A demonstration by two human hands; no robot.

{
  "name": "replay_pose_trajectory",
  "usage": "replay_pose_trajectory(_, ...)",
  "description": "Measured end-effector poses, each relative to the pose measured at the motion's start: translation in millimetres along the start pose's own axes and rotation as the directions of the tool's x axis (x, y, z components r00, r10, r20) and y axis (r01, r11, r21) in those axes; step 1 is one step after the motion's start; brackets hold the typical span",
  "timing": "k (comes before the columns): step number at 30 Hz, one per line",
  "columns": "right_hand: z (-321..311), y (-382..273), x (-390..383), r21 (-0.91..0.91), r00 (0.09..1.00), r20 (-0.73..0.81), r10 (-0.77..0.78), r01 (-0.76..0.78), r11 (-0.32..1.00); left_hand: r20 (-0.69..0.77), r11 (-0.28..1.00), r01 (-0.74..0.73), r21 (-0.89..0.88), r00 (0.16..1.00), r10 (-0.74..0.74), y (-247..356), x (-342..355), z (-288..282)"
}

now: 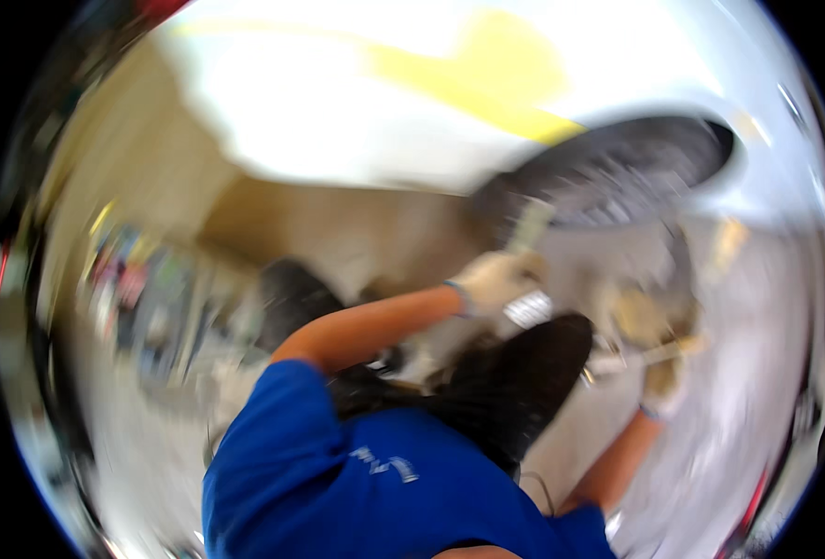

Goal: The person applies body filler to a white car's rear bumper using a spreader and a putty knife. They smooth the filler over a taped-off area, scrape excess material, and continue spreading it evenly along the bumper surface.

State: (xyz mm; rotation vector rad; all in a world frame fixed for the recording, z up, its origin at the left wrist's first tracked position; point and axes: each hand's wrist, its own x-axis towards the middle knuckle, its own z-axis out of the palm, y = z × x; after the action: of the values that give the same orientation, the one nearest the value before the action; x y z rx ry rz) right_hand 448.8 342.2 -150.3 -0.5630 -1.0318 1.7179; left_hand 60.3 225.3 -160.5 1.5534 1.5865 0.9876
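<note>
The picture is smeared by motion. My left hand [495,281], in a pale glove, is closed round a pale greenish flat strip [532,224] that sticks up toward the car wheel [618,172]. Just below that hand shows a small white piece [528,309]; whether the hand holds it too I cannot make out. My right hand [664,384], also gloved, is closed on a thin pale stick-like tool [660,353] lying across it. Beyond it on the floor is a round tan thing [641,315], too blurred to name.
A white car body [338,121] with yellow patches [487,65] stands in front of me, above the wheel. To the left, a blurred heap of mixed coloured items [151,298] lies on the floor. My bent knees [548,373] are between my arms.
</note>
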Motion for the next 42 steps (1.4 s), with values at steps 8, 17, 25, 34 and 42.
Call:
replay_pose_trajectory(8, 156.1, 134.1, 45.5, -0.196, 0.883, 0.327, 0.336, -0.284, 0.939, -0.174, 0.976, 0.156, -0.152, 0.968, -0.182, 5.6, -179.4, -80.2)
replay_pose_trajectory(17, 282.8, 206.5, -26.2, -0.391, 0.714, 0.29, 0.637, -0.519, 0.76, -0.393, 0.965, 0.073, -0.251, 0.903, -0.171, -20.6, -172.7, -103.7)
replay_pose_trajectory(25, 251.7, 257.0, -7.6, -0.321, 0.57, 0.321, 0.756, -0.686, 0.653, -0.34, 0.919, 0.224, -0.324, 0.879, -0.334, -66.5, -130.6, -96.7)
replay_pose_trajectory(34, 269.2, 263.6, 9.5, -0.309, 0.41, 0.418, 0.811, -0.775, 0.551, -0.536, 0.899, 0.325, -0.293, 0.723, -0.436, -42.7, -134.0, -105.2)
replay_pose_trajectory(42, 259.6, 268.4, 17.5, -0.321, 0.375, 0.381, 0.845, -0.803, 0.501, -0.537, 0.901, 0.307, -0.305, 0.726, -0.429, -47.7, -140.1, -110.1)
